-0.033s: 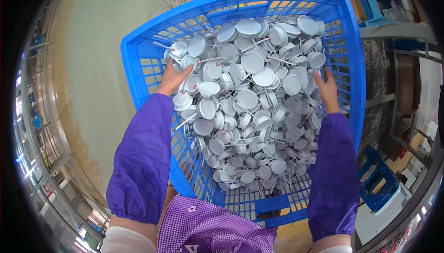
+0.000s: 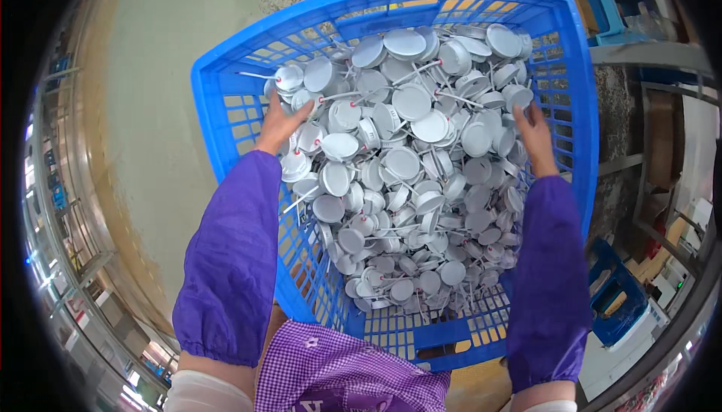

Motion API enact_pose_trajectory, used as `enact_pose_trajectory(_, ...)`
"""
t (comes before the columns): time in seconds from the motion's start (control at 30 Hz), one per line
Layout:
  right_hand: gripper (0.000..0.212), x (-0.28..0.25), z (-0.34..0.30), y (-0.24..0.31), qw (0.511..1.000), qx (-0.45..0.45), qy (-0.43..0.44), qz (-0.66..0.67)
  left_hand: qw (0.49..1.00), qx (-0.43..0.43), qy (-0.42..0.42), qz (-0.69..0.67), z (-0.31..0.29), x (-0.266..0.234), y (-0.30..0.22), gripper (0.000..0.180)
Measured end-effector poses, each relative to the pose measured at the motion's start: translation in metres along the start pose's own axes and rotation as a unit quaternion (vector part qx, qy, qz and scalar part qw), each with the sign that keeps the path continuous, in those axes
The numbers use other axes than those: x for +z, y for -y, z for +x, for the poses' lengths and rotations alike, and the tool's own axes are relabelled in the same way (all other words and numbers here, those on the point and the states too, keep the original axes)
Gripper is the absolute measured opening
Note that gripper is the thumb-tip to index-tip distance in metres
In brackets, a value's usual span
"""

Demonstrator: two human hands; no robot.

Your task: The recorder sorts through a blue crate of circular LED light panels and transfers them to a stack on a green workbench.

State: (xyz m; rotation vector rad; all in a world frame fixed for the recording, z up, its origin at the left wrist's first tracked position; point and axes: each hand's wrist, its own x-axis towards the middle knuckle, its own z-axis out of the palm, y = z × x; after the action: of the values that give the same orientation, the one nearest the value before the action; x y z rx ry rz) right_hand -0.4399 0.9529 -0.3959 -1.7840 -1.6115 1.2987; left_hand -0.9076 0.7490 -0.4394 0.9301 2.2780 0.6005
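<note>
The blue basket is occupying the centre of the view and is containing a large heap of round grey-white discs. These are lying at mixed angles, some flat, some tilted and some on edge; many are bearing thin white stems, several showing red at the base. With the clock face centred on the basket, the left hand is resting between 9 and 10 o'clock, inside the basket at the edge of the heap. Its fingers are pointing toward 12 o'clock and its thumb is spreading toward 1 o'clock, leaving the hand open beside the discs. The right hand is sitting between 2 and 3 o'clock, just beside a disc; its fingers are falling partly in shadow, and whether they are gripping a disc cannot be told. Purple sleeves are entering from 7 and 5 o'clock. A purple checked apron is hanging between 6 and 7 o'clock. Outside the basket, a light blue stool is standing between 1 and 2 o'clock, and a dark blue stool is showing at 4 o'clock.
</note>
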Motion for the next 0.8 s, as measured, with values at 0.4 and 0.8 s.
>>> enact_pose_trajectory(0.4,0.088,-0.017,0.063,0.011,0.980,0.142,0.138,-0.002,0.981,-0.066,0.050,-0.177,0.007,0.035,-0.056,0.098)
enact_pose_trajectory(0.8,0.089,0.019,0.088,-0.020,0.941,0.218,0.258,0.019,0.948,-0.106,0.229,-0.197,0.040,0.048,-0.059,0.099)
